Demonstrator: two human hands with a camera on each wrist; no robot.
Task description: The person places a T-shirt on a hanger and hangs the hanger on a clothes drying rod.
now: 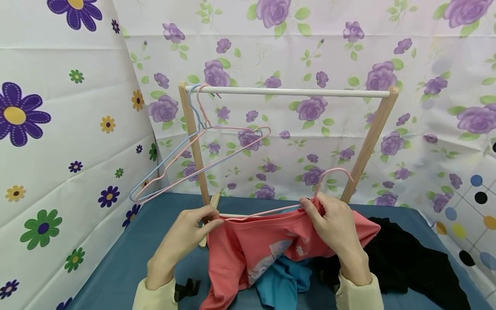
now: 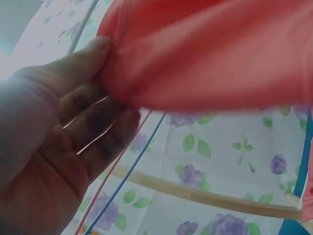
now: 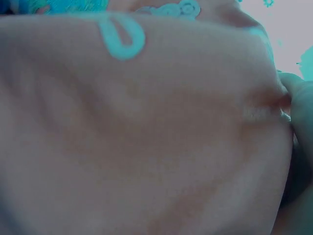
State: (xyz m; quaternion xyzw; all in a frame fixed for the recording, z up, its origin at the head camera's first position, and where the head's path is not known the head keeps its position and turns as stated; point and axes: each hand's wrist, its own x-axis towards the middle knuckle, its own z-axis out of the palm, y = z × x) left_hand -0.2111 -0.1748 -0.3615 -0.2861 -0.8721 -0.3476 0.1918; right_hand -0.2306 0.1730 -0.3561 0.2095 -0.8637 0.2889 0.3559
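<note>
A coral-red shirt point(image 1: 263, 234) with a pale print hangs between both hands, low over the blue surface. From its neckline rises the hook of a pink hanger point(image 1: 336, 169), and one hanger arm runs along the collar edge. My left hand point(image 1: 190, 228) pinches the collar's left side between thumb and fingers, near that arm's end. In the left wrist view the same hand point(image 2: 63, 127) holds the fabric's edge. My right hand point(image 1: 335, 224) grips the shirt together with the hanger just below the hook. Shirt fabric point(image 3: 146, 127) fills most of the right wrist view.
Behind stands a wooden rack with a white rod point(image 1: 286, 91). A blue hanger point(image 1: 155, 168) and another pink hanger point(image 1: 232, 153) hang at its left end. Black clothing point(image 1: 410, 258) lies at right; a turquoise cloth point(image 1: 284, 280) lies beneath the shirt.
</note>
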